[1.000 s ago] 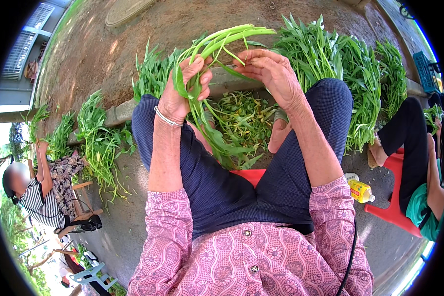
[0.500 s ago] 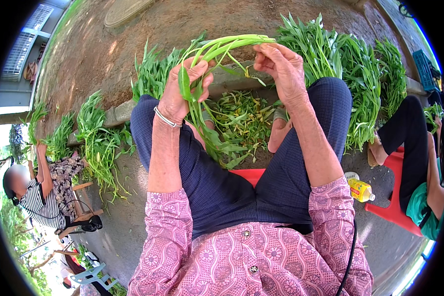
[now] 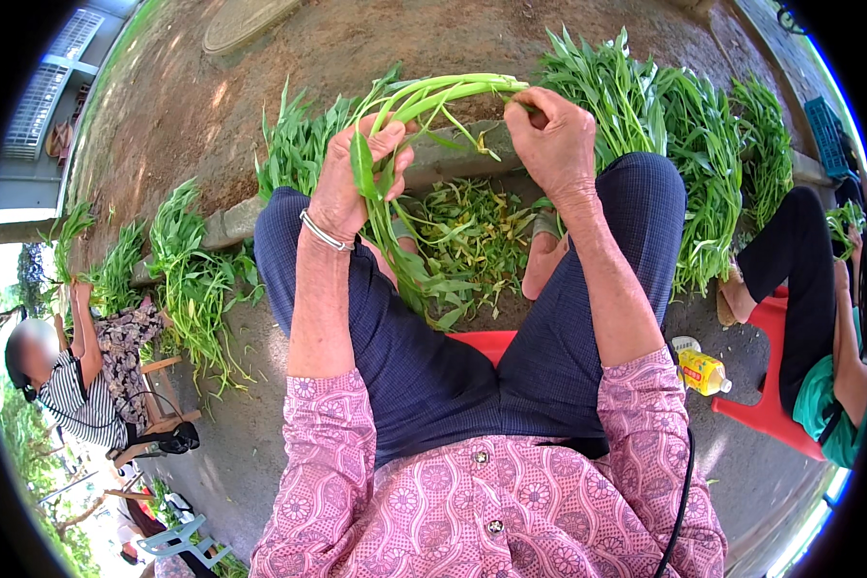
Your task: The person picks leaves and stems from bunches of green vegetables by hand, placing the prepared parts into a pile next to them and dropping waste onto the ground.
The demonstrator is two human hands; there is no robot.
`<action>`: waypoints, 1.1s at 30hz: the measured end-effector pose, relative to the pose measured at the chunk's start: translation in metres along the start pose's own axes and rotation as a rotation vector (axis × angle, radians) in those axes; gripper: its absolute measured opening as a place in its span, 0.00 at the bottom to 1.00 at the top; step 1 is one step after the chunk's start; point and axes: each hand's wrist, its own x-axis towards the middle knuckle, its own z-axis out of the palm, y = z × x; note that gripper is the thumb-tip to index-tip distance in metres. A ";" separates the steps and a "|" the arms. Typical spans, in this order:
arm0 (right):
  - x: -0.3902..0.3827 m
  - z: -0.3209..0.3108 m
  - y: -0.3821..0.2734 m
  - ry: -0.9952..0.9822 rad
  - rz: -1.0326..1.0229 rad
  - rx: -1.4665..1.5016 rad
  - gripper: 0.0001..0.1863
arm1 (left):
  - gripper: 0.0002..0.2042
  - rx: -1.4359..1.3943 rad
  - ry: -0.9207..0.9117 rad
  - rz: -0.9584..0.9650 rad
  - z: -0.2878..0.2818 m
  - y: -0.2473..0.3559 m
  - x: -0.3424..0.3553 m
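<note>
Left hand [image 3: 345,183] grasps a bunch of leafy green stems [image 3: 443,94], which arches from its fingers toward the right hand [image 3: 557,144] and trails leaves below. Right fingers curl at the stems' far ends; whether they pinch one, I cannot tell. Below and between both hands lies a heap of loose leaves [image 3: 472,231]; right of the right hand, piled greens [image 3: 698,144]; farther below it, a yellow bottle [image 3: 703,373].

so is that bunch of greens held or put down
Held: the left hand grips the green stems mid-air, their ends close to the right hand.
</note>
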 end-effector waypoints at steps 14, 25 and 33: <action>0.014 -0.010 0.008 0.228 0.374 0.529 0.11 | 0.10 -0.021 -0.024 -0.017 -0.003 0.000 0.001; 0.012 -0.008 0.002 0.030 0.294 0.339 0.18 | 0.13 0.064 -0.010 -0.024 0.003 0.004 -0.003; 0.011 -0.004 0.011 0.208 0.167 0.149 0.13 | 0.13 0.029 -0.011 -0.021 0.002 0.005 -0.003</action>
